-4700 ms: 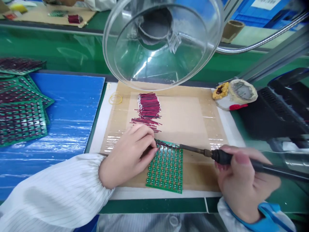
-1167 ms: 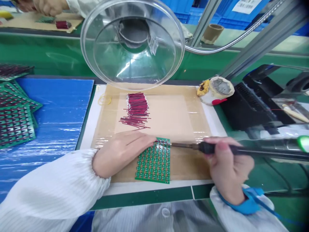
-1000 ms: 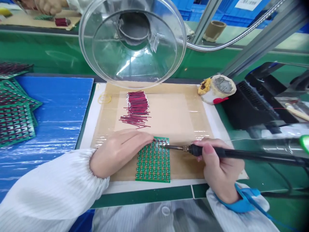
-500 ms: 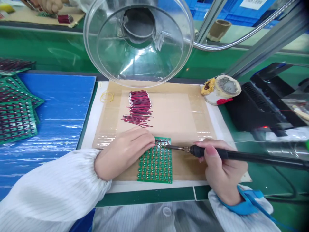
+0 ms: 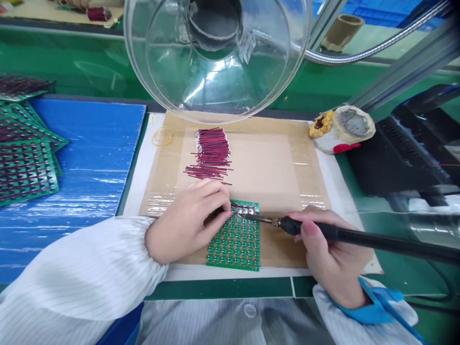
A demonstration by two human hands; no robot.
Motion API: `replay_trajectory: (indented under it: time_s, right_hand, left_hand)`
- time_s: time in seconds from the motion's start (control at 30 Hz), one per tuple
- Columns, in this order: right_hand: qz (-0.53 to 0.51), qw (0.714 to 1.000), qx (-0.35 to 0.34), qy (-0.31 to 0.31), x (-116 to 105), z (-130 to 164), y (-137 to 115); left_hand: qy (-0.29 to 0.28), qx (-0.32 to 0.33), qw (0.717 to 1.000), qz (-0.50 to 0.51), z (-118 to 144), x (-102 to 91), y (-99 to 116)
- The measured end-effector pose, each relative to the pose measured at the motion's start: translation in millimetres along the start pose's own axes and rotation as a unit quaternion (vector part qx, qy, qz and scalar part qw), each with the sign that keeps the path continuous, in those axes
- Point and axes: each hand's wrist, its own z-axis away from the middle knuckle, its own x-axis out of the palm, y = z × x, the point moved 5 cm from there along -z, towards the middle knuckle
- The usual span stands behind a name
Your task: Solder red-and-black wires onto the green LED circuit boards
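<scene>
A green circuit board (image 5: 233, 244) with rows of small solder pads lies in front of me, a few dark red wires along its top rows. My left hand (image 5: 192, 218) reaches over the board's upper left edge, thumb and forefinger pinched on a thin wire, mostly hidden by the fingers. In my right hand (image 5: 328, 249) is a black soldering iron (image 5: 345, 235), gripped like a pen. Its tip touches or nearly touches the board beside my left fingertips. Just beyond the left hand sits a pile of cut dark red wires (image 5: 213, 151).
Overhead hangs a clear fume hood (image 5: 219, 91). Wired boards (image 5: 27, 167) are stacked on a blue sheet (image 5: 100, 158) at left. A yellow rubber band (image 5: 162, 137), a tip-cleaning pot (image 5: 354, 127) and a black device (image 5: 377, 158) surround the cardboard mat (image 5: 280, 244). Another person's hand shows top left.
My left fingers have shifted, the forefinger now bent and a gap showing above the thumb. The iron stays at the board's upper rows. The whole view has moved slightly.
</scene>
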Motion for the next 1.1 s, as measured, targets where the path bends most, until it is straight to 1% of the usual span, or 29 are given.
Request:
replay_trajectory:
  time_s: [0.33,0.53,0.6,0.73,0.87,1.03,1.1]
  right_hand:
    - [-0.020,1.000,-0.006,-0.014,2.0,-0.2,-0.6]
    - [-0.003,0.999,-0.034,-0.042,0.8,0.9,-3.2]
    - [-0.006,0.999,-0.037,-0.028,0.1,0.7,-3.5]
    - [-0.008,0.999,-0.021,0.022,-0.6,-0.2,-2.5]
    - [0.011,1.000,-0.009,0.013,2.7,-1.6,-2.2]
    - [0.003,1.000,-0.011,-0.006,4.1,-1.9,-2.6]
    - [-0.002,1.000,-0.014,0.002,3.1,-1.3,-2.3]
  left_hand:
    - [-0.005,-0.004,1.000,0.005,-1.6,-1.1,-1.0]
    - [-0.012,-0.006,1.000,0.001,-2.9,0.0,-2.8]
    - [-0.012,-0.007,1.000,0.000,-2.5,-0.5,-2.3]
    - [-0.011,-0.010,1.000,0.000,-1.8,-1.1,-1.1]
    - [-0.010,-0.010,1.000,-0.002,-2.1,-0.7,-1.3]
    - [-0.006,-0.015,1.000,-0.004,-3.9,0.3,-3.2]
    - [-0.004,-0.016,1.000,-0.004,-3.8,1.1,-3.0]
